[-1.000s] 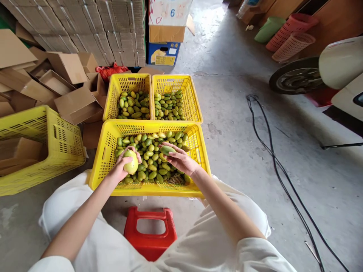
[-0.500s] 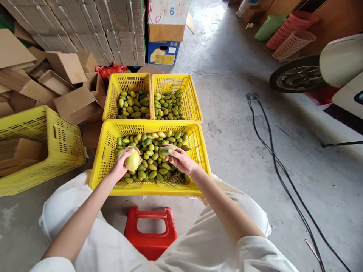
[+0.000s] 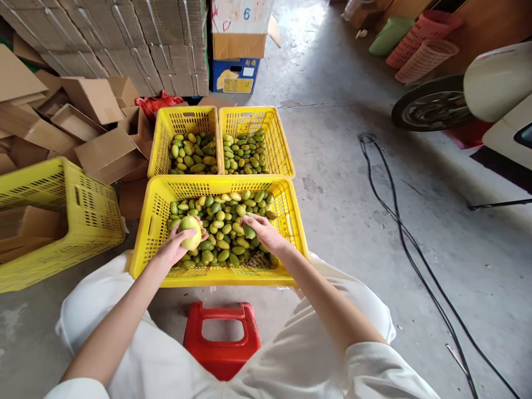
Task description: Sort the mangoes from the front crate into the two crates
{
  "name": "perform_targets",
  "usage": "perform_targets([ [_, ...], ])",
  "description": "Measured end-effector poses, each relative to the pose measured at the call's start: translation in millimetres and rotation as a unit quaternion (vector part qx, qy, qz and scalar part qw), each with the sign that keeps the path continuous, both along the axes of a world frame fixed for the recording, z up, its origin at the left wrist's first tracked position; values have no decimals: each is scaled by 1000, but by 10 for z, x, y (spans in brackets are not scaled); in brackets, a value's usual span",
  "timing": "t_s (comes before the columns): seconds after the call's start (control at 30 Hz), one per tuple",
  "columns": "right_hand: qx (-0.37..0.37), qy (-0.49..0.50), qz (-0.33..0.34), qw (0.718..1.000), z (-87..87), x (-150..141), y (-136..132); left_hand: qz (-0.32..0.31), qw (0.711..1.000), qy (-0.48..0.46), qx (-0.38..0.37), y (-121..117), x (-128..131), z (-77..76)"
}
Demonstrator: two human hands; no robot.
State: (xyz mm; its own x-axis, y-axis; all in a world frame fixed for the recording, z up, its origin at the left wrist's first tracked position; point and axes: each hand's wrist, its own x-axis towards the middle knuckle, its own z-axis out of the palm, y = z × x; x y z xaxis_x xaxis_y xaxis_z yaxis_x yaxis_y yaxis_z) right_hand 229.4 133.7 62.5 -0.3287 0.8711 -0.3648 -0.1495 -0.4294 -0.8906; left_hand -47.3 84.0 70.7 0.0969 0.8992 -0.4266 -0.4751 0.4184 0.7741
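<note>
My left hand [image 3: 176,247] is closed around a yellow-green oval fruit [image 3: 189,230], larger in view than those below. A darker green oval fruit [image 3: 250,230] is gripped between the thumb and fingers of my right hand [image 3: 269,235]. Both hands are over a wide yellow crate [image 3: 216,279] in front of me. Many green and yellowish oval fruits [image 3: 223,244] lie in it, with a brownish clump [image 3: 258,260] near its front right. The fruits' exact kind cannot be told.
Two smaller yellow crates of similar fruit, a left one [image 3: 153,145] and a right one [image 3: 284,148], stand behind. A red stool [image 3: 222,354] sits between my legs. Cardboard boxes [image 3: 108,158] and another yellow crate [image 3: 92,213] lie left. Black cable [image 3: 394,213] and a vehicle wheel [image 3: 434,104] are right.
My right hand has turned, so the green fruit now points downward rather than lying sideways. The fruit in my left hand has also rotated and sits slightly further left. Both stay held.
</note>
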Motion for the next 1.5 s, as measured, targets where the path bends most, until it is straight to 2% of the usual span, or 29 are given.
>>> perform_targets([
  [0.23,-68,55,33,996,67,-12,-18,49,998,-9,-25,44,38,122],
  [0.3,-72,55,29,995,74,-10,-16,44,998,-34,-42,45,18,137],
  [0.4,-104,83,7,991,56,-9,-1,13,997,-49,-54,29,-16,108],
  [0.53,-125,124,-10,984,36,-10,12,0,999,-36,-26,-1,-20,5],
  [0.63,-132,118,-2,984,55,-8,3,27,997,-66,-15,3,1,-13],
  [0.83,-137,115,-16,984,108,3,4,66,994,-69,-51,56,-6,107],
  [1.07,-112,108,12,988,117,26,12,21,999,-14,32,36,-8,156],
  [1.23,-91,142,-1,986,79,26,17,-14,995,-92,-27,-1,33,235],
  [1.37,-73,167,15,983,46,28,18,-69,994,-70,-55,-17,13,144],
  [1.5,-69,186,26,980,45,5,-13,-75,997,-18,4,-21,-61,-35],
])
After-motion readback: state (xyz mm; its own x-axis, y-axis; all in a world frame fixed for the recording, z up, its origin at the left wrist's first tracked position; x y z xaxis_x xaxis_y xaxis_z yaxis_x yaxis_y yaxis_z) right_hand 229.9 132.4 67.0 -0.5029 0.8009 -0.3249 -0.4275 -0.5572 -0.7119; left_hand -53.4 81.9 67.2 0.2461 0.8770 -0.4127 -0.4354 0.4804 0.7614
